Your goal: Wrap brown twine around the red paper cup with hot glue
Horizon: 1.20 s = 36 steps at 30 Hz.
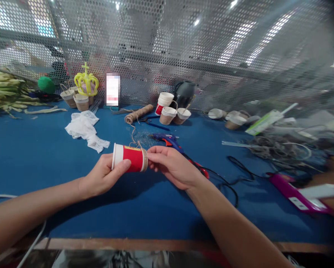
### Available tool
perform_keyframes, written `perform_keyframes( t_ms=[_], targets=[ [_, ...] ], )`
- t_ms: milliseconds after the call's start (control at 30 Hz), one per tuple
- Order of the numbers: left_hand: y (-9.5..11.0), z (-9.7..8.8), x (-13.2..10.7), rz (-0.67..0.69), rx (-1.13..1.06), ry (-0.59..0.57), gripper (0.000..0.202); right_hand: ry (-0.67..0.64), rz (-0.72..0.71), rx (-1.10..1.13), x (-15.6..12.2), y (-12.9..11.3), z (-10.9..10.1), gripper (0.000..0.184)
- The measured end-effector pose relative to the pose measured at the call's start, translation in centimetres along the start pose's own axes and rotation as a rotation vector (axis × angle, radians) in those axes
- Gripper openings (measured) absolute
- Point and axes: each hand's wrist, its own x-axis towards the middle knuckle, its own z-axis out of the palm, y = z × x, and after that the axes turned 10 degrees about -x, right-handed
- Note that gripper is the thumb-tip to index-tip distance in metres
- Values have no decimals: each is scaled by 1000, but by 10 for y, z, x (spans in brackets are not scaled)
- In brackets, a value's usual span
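My left hand [104,176] is closed around a red paper cup [130,158] held on its side above the blue table [29,156], white rim to the left. Jute twine [145,159] is wound round the cup's base end. My right hand [172,165] pinches that twine against the base with its fingertips. A strand runs from the cup up to the twine spool [138,113] lying further back.
A blue glue gun [168,140] with a black cord lies just behind my right hand. Twine-wrapped cups [171,113], a crumpled white cloth [84,128], a yellow crown [86,80], scissors and a purple tool [292,191] are scattered around. Perforated metal screen [183,48] closes the back.
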Motion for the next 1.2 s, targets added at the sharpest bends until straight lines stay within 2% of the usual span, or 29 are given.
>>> perform_keyframes(
  t_ms=[67,133,267,333,433,467,533,633,733,833,967,1100,1200],
  targets=[
    [0,-1,0,8,-9,-32,33,0,-25,9,-1,-1,-1,16],
    [0,-2,2,-51,-105,-23,30,12,-63,7,-1,-2,-1,14],
    [-2,-2,11,-342,-567,84,38,44,-165,-74,-3,-3,-1,11],
    [-2,-2,17,-528,-775,91,41,33,-195,-169,-5,-3,1,11],
    [-2,-2,21,-688,-883,128,37,-6,-193,-341,-7,-5,1,12],
    [-2,-2,21,-698,-873,156,34,3,-200,-390,-7,-5,0,13],
    [-2,-1,19,-672,-820,198,30,100,-249,-478,-7,-5,-2,14],
    [-4,1,15,-615,-736,180,30,267,-431,-606,-4,-3,-2,11],
    [-4,3,13,-603,-662,143,28,234,-602,-701,-2,3,3,18],
    [-4,6,11,-610,-608,119,27,194,-659,-742,-1,10,11,23],
    [-6,7,9,-628,-560,94,29,159,-665,-697,0,14,16,23],
    [-7,8,9,-636,-512,117,25,55,-560,-565,3,13,18,26],
    [-7,8,11,-656,-485,140,25,62,-476,-488,3,10,16,22]
  ],
)
